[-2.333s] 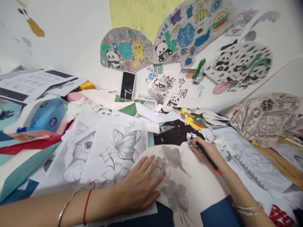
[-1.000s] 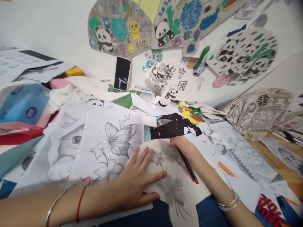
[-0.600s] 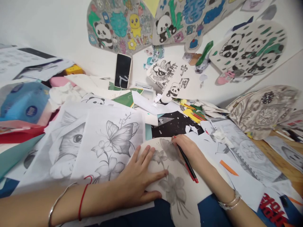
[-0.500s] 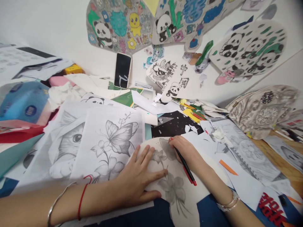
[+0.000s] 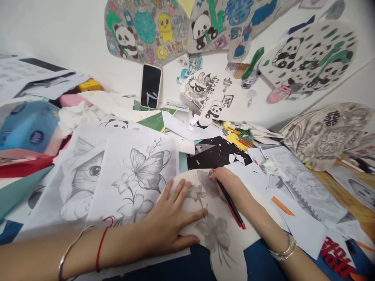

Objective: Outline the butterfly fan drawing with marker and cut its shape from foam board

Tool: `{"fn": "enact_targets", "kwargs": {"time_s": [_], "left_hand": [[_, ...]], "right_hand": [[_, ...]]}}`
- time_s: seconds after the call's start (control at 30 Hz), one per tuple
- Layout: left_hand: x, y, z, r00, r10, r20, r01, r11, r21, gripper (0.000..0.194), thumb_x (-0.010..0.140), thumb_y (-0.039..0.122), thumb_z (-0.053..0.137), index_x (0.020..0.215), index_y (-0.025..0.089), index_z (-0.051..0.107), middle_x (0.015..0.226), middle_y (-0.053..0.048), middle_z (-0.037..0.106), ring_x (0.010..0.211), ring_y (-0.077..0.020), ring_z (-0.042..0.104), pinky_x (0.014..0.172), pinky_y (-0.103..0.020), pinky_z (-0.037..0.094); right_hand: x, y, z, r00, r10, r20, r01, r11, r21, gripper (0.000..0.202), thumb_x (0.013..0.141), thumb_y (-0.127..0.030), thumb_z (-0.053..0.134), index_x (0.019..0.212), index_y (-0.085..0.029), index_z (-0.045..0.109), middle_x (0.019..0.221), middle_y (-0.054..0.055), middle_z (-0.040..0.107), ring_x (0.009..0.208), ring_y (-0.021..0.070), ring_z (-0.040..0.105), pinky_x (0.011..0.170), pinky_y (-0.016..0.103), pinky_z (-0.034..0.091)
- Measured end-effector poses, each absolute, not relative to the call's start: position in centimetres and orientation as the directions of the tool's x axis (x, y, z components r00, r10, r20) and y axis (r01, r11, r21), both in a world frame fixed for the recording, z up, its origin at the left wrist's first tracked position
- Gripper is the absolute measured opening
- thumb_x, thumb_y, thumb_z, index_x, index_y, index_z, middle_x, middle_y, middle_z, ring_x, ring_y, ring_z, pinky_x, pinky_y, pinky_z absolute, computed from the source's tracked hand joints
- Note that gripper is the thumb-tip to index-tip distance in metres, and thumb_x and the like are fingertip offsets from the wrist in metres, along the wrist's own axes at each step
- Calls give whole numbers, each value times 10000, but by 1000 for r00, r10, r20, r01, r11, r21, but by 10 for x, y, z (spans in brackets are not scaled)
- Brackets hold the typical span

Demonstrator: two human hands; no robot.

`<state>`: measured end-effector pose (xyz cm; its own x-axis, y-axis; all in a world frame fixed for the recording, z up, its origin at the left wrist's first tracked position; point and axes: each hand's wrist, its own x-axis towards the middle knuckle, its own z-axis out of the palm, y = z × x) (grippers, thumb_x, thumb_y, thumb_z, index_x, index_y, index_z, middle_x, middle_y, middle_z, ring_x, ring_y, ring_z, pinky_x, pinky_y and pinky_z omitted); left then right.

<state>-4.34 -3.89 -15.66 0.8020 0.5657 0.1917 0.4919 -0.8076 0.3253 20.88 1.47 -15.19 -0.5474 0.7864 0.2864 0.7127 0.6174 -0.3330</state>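
Note:
My left hand [image 5: 172, 218] lies flat with spread fingers on a pale cut-out sheet [image 5: 202, 238] that carries grey shaded flowers. At the sheet's upper right, my right hand [image 5: 230, 185] is closed around a black and red pen [image 5: 231, 203]. The pen's back end points down toward my right wrist, and a second red length shows beside the black one. The writing tip is mostly hidden by my fingers, near a grey shaded shape. Left of the sheet is a paper with a butterfly and flowers [image 5: 149, 168], partly under my left forearm.
A cat drawing [image 5: 84, 175] lies at the left. A phone [image 5: 150, 86] leans on the wall below panda drawings [image 5: 125, 37]. Behind my hands is a black sheet with scraps [image 5: 216, 152]. To the right are a spiral sketchbook [image 5: 316, 187], an orange strip [image 5: 283, 205] and red cut-out characters [image 5: 336, 255].
The pen's back end has shifted slightly to the right and up, with a small movement of my right hand. My left hand stays on the sheet. The whole view has shifted slightly.

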Motion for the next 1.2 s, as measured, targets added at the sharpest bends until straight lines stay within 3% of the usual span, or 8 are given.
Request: {"fn": "enact_targets", "kwargs": {"time_s": [0.13, 0.2, 0.3, 0.4, 0.67, 0.83, 1.03, 1.2], "left_hand": [[-44, -39, -156, 798, 569, 198, 496, -807, 320, 597, 825, 578, 519, 1371, 385, 377, 1535, -124, 71, 1367, -443, 122, 1023, -701, 105], [-44, -38, -156, 796, 569, 208, 493, -808, 324, 596, 824, 580, 520, 1370, 383, 383, 1536, -114, 94, 1364, -439, 138, 1027, -696, 105], [-44, -38, -156, 796, 567, 213, 490, -809, 325, 594, 819, 575, 532, 1364, 377, 399, 1533, -104, 127, 1359, -434, 161, 1034, -687, 110], [-44, -39, -156, 794, 569, 213, 494, -809, 318, 599, 815, 570, 542, 1364, 381, 397, 1532, -109, 124, 1360, -435, 159, 1031, -689, 116], [-44, -39, -156, 795, 565, 219, 492, -813, 313, 598, 817, 589, 523, 1364, 383, 398, 1527, -101, 150, 1358, -431, 169, 1030, -695, 104], [-44, -39, -155, 801, 565, 199, 495, -812, 310, 590, 829, 597, 496, 1368, 383, 390, 1515, -128, 166, 1357, -435, 170, 1018, -705, 112], [-45, -40, -155, 792, 567, 225, 500, -815, 292, 608, 809, 596, 528, 1363, 382, 400, 1532, -110, 130, 1353, -443, 175, 1023, -691, 123], [-45, -40, -155, 791, 566, 233, 499, -817, 290, 616, 806, 620, 510, 1362, 376, 405, 1531, -108, 139, 1356, -434, 170, 1034, -673, 132]], "right_hand": [[213, 17, -152, -495, 798, 343, 706, 600, -377, 132, 822, -86, 402, 800, -216, 403, 828, 27, 519, 766, 174, 486, 698, 309, 409], [216, 19, -150, -346, 840, 419, 684, 531, -501, 109, 842, -137, 439, 800, -219, 381, 867, 30, 541, 784, 169, 509, 722, 318, 424], [217, 23, -150, -139, 914, 380, 432, 401, -807, 233, 840, -251, 538, 840, -239, 305, 891, 19, 535, 733, 143, 527, 674, 306, 470], [213, 29, -151, -174, 959, 225, 186, 257, -948, 345, 807, -348, 606, 869, -255, 280, 881, 4, 500, 721, 130, 536, 653, 308, 517], [206, 35, -158, -275, 928, 251, 209, 312, -927, 295, 841, -369, 565, 898, -257, 297, 905, 18, 500, 778, 142, 536, 741, 358, 526], [218, 34, -160, -185, 881, 434, 314, 472, -824, 242, 856, -287, 540, 899, -246, 305, 931, 31, 514, 828, 150, 531, 784, 341, 462], [212, 20, -159, -388, 853, 350, 452, 507, -734, 126, 882, -252, 456, 885, -242, 331, 899, 27, 524, 758, 147, 508, 666, 290, 438], [214, 17, -150, -244, 877, 415, 621, 470, -627, 70, 888, -221, 421, 878, -236, 353, 905, 31, 515, 790, 162, 502, 729, 326, 421]]}}
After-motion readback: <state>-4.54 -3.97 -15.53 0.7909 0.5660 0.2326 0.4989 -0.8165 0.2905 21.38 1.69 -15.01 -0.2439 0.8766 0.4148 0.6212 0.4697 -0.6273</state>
